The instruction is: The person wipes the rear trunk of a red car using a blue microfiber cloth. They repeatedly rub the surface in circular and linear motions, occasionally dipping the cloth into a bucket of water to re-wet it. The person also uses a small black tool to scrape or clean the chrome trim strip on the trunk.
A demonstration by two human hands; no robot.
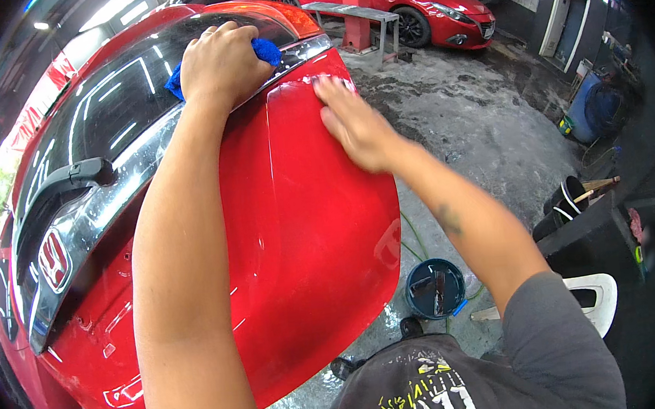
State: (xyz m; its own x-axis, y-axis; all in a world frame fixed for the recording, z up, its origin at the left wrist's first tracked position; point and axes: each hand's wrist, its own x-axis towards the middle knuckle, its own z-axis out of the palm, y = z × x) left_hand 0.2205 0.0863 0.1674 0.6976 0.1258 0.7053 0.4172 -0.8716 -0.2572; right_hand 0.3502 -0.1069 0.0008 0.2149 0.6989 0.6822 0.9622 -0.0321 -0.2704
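A red car tailgate (317, 213) stands raised before me, with a dark rear window (111, 87) above a glossy trim strip (137, 160). My left hand (223, 64) is closed over a blue cloth (266, 52), resting on the window and trim near the orange-red tail light (280, 15). Lower and to the right, my right hand (358, 128) lies flat on the red paint by the tailgate's right edge, fingers stretched out and slightly blurred. Something small and dark shows at its fingertips, too smeared to make out.
Below the tailgate's right corner, a dark bucket (435, 288) of liquid stands on the wet concrete floor (484, 124). A white plastic chair (597, 302) is at my right. Further off are a metal bench (350, 12), a red pillar (356, 27), another red car (434, 0) and a blue drum (583, 116).
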